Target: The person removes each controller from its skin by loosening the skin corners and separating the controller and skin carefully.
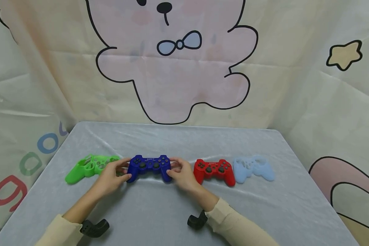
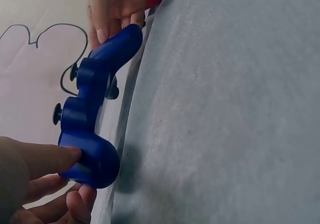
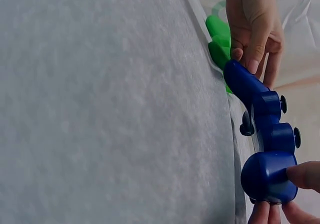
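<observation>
A blue game controller with black sticks and buttons is held between both hands, its face up and its grips toward the person. My left hand pinches its left grip, thumb on top and fingers beneath. On the other side my right hand pinches the right grip the same way. In the left wrist view the controller shows edge-on above the tabletop, with a shadow under it. The right wrist view shows the controller's grip ends between thumb and fingers.
A green silicone controller cover lies left of the hands. Toward the right are a red controller and a pale blue cover beside it. All rest on a grey cloth-covered table, with a printed curtain behind.
</observation>
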`<state>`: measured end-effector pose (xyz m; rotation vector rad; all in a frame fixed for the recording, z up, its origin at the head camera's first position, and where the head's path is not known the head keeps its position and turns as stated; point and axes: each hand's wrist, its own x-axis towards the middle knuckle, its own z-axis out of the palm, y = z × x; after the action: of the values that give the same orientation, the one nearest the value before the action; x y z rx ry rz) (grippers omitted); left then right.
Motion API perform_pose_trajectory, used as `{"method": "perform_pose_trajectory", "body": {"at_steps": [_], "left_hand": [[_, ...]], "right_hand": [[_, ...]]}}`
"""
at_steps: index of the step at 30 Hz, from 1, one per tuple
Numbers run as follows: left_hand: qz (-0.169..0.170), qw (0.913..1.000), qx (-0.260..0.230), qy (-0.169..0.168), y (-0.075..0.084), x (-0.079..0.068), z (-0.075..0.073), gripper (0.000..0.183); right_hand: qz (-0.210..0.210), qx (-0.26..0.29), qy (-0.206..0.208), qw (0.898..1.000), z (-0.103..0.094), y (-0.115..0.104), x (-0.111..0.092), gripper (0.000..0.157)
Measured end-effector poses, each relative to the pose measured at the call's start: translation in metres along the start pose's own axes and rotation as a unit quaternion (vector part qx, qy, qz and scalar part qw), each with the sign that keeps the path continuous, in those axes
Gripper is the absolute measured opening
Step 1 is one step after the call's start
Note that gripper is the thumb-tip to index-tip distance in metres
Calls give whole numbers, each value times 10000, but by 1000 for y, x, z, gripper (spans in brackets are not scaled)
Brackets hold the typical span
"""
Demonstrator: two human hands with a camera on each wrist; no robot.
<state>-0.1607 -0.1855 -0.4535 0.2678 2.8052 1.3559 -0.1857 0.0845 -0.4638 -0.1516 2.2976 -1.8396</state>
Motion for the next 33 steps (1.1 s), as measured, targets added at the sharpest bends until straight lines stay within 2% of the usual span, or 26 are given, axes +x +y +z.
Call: {"method": "perform_pose_trajectory", "body": {"at_steps": [10,15,33], "left_hand": [[73,10000,38,-16,0,-9,-5,56],[72,10000,29,4,-2,-11,-4,57],[86,9999,89,26,-7,-12,-3,55]], "right_hand": [[-17,53,-82,10000,6,3,-6,47],[-139,123,-63,9998,8,3,-7,49],[-73,185,-58,9998,11,5,-7,48]]}}
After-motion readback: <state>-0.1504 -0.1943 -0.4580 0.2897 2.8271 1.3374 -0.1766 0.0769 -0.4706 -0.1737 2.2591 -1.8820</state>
